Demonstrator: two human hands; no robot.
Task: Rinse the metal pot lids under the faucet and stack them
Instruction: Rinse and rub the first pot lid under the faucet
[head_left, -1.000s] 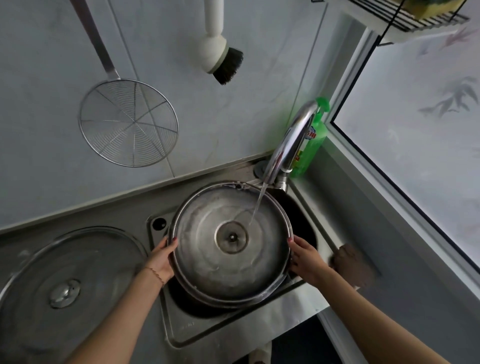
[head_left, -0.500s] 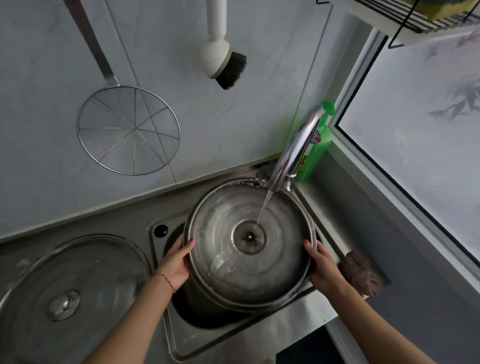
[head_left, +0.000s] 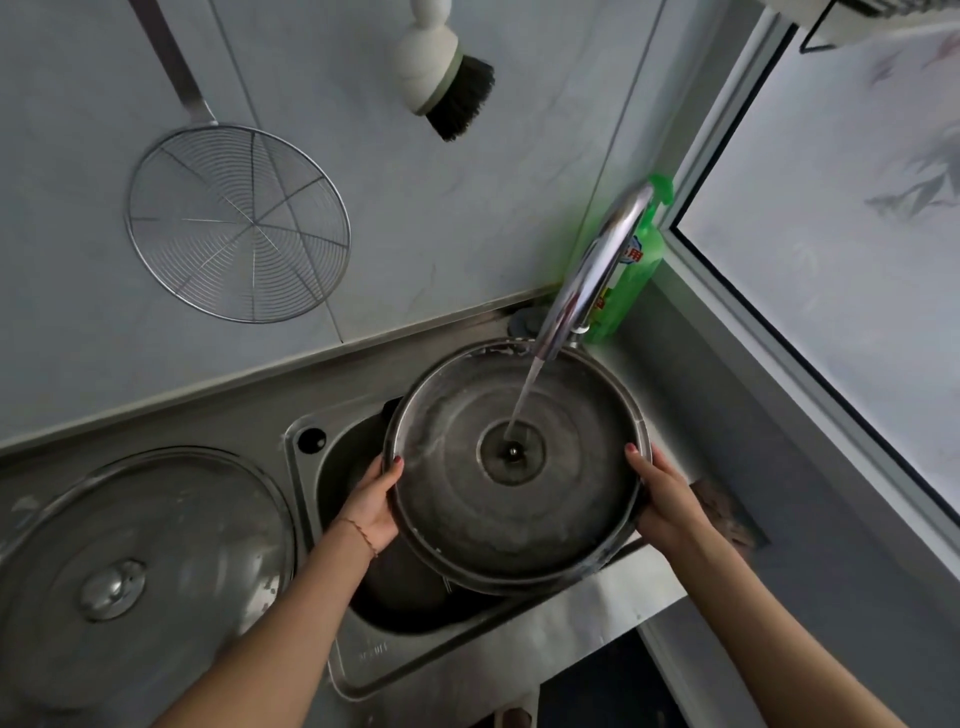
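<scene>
A large round metal pot lid (head_left: 457, 499) is held upside down over the sink (head_left: 467, 649), inner side facing up. My left hand (head_left: 375, 503) grips its left rim and my right hand (head_left: 667, 503) grips its right rim. Water runs from the chrome faucet (head_left: 592, 275) onto the lid's centre. A second, larger metal lid (head_left: 171, 561) with a round knob lies knob-up on the counter to the left of the sink.
A wire skimmer (head_left: 236, 223) and a white-handled brush (head_left: 441, 83) hang on the tiled wall. A green detergent bottle (head_left: 631, 275) stands behind the faucet. A brown scouring pad (head_left: 724, 512) lies right of the sink. A frosted window (head_left: 857, 260) fills the right side.
The lid has shifted to the right under the faucet with both hands; the stream now lands at its centre instead of above and right of it.
</scene>
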